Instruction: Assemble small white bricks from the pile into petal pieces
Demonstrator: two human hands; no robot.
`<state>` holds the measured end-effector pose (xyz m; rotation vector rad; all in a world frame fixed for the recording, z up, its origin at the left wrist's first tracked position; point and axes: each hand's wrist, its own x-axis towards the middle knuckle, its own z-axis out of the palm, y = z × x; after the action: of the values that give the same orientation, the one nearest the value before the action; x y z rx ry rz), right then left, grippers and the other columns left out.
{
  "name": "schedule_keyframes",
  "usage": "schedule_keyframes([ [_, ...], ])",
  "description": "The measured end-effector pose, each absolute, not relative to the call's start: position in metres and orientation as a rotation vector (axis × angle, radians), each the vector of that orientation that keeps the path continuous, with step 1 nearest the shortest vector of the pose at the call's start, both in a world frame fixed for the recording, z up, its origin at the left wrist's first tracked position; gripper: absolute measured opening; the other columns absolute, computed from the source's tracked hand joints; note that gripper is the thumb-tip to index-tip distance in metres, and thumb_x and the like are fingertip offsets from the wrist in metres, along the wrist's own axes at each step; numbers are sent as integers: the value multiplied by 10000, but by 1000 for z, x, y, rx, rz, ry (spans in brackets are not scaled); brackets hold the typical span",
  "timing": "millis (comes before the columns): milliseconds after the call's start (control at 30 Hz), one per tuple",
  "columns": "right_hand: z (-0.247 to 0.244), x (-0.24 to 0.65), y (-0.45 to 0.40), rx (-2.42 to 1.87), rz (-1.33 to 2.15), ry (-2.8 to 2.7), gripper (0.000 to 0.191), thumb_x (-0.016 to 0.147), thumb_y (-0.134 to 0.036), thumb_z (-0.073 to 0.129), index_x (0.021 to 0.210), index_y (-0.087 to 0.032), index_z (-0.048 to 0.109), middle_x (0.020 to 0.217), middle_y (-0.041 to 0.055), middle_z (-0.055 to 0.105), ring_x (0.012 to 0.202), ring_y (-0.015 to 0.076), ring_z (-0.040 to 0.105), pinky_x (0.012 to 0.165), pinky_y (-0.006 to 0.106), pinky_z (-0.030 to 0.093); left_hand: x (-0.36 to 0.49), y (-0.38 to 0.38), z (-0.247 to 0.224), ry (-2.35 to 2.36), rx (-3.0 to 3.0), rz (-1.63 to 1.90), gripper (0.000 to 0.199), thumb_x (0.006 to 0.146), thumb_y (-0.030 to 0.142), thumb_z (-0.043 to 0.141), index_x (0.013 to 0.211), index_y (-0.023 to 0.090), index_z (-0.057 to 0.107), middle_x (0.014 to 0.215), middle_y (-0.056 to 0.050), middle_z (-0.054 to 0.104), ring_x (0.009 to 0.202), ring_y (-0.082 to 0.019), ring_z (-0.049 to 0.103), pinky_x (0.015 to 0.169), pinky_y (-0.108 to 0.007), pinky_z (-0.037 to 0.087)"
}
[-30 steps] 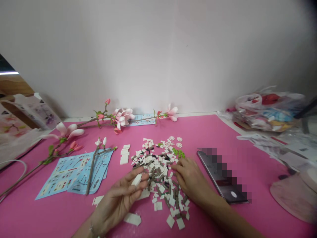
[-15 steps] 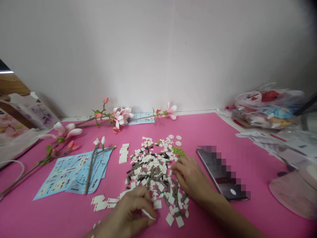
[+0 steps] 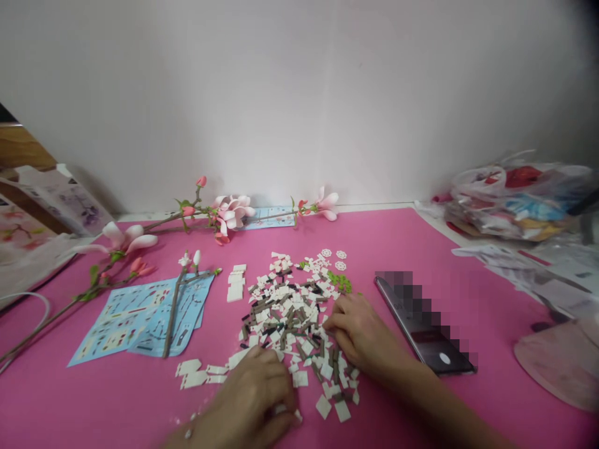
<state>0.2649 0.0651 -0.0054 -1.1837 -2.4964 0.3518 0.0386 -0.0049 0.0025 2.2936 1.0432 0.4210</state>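
Observation:
A loose pile of small white, brown and black building pieces (image 3: 292, 312) lies in the middle of the pink mat. At the pile's near left edge, my left hand (image 3: 255, 396) is closed, pinching a white building piece (image 3: 298, 415) that mostly hides under the fingers. My right hand (image 3: 362, 330) rests against the pile's right side with its fingers curled together. The tips touch the pieces there, and what they hold, if anything, is hidden. Larger white plates (image 3: 194, 377) lie left of my left hand. Bright green pieces (image 3: 340, 282) sit just beyond my right hand.
Blue instruction sheets (image 3: 121, 318) lie on the left under a brown branch (image 3: 172, 318). Pink flower branches (image 3: 234, 212) stretch along the back and left. A phone (image 3: 423, 330) lies right of my right arm. Plastic bags (image 3: 519, 202) are heaped at the far right.
The white piece in my left hand has turned and is now more covered by the fingers. My right hand stays at the pile's edge. The view has shifted slightly.

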Motion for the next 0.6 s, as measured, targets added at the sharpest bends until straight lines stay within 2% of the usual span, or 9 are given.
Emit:
schedule_keyframes([
  [233, -7, 265, 67, -1112, 299, -2419, 206, 822, -67, 491, 726, -167, 643, 732, 48, 545, 756, 185, 464, 697, 321, 347, 32, -7, -2, 1140, 2271, 600, 102, 831, 212, 576, 751, 191, 635, 780, -43, 648, 773, -195, 536, 720, -348, 371],
  [400, -1, 261, 62, -927, 362, -2466, 265, 800, -41, 434, 714, -171, 648, 722, 47, 523, 740, 181, 458, 675, 321, 355, 27, -4, 1, 1293, 2118, 809, 132, 851, 150, 501, 765, 171, 598, 797, -67, 602, 779, -203, 527, 688, -351, 396],
  [600, 1, 255, 57, -760, 406, -2566, 315, 761, -13, 424, 740, -193, 682, 707, 47, 524, 745, 189, 444, 693, 336, 370, 31, -4, 2, 1276, 2171, 722, 130, 828, 117, 503, 771, 173, 605, 833, -67, 577, 820, -214, 508, 717, -361, 394],
])
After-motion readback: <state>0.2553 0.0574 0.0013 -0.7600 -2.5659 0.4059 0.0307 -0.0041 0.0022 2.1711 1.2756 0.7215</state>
